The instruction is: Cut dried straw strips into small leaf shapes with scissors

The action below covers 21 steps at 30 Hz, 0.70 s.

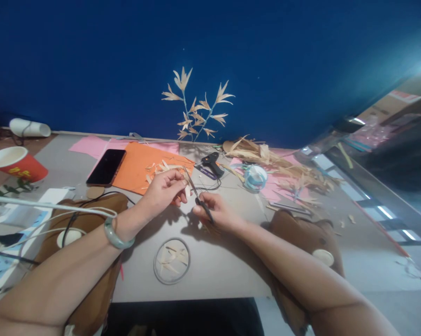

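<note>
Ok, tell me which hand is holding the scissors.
The right hand, its wrist bare, holds the dark-handled scissors. The left hand instead pinches a pale strip and has a green bangle at its wrist.

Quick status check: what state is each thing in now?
Left hand: pinching a pale husk strip
Right hand: gripping scissors
Scissors: blade opening unclear
Phone: flat, screen dark
White cup: on its side
Red cup: upright
Glue gun: lying on its side
Round dish: holding pale scraps
Husk-leaf branch: standing upright
</note>
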Motion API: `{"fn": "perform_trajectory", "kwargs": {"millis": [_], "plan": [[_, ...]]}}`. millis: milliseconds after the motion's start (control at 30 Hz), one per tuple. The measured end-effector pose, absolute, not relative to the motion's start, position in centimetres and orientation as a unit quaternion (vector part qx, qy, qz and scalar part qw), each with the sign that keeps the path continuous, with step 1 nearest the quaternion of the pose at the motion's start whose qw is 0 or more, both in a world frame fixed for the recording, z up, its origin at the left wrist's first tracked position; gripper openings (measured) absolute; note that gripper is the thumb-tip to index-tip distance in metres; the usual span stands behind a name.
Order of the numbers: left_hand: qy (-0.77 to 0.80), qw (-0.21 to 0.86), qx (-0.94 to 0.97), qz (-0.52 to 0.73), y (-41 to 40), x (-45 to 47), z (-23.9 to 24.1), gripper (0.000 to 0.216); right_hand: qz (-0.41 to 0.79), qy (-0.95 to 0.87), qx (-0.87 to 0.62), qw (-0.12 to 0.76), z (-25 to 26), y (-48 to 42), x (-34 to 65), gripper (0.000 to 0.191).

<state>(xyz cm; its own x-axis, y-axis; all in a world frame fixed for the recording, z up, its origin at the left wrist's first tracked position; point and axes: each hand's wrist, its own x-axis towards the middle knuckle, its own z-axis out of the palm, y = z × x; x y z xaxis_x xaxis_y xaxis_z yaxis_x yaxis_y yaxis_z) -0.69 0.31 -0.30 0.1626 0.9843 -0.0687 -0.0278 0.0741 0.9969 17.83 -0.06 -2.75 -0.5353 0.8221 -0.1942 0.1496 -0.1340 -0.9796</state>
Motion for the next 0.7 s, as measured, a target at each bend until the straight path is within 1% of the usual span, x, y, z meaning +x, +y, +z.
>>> {"fn": "perform_trajectory", "kwargs": {"millis": [233, 500, 700], "plan": [[0.461, 0.572, 0.506, 0.452, 0.23, -0.62, -0.41, 0.015, 0.634, -0.597, -0.414, 0.266, -2.59, -0.11, 17.68, 0.045], [0.452, 0.586, 0.493, 0.457, 0.26, -0.54, -0.51, 0.021, 0.629, -0.597, -0.42, 0.267, -2.66, -0.15, 17.5, 0.045], [0.45, 0.59, 0.493, 0.454, 0.29, -0.6, -0.65, 0.019, 0.634, -0.595, -0.419, 0.263, -2.58, -0.21, 17.57, 0.046]]}}
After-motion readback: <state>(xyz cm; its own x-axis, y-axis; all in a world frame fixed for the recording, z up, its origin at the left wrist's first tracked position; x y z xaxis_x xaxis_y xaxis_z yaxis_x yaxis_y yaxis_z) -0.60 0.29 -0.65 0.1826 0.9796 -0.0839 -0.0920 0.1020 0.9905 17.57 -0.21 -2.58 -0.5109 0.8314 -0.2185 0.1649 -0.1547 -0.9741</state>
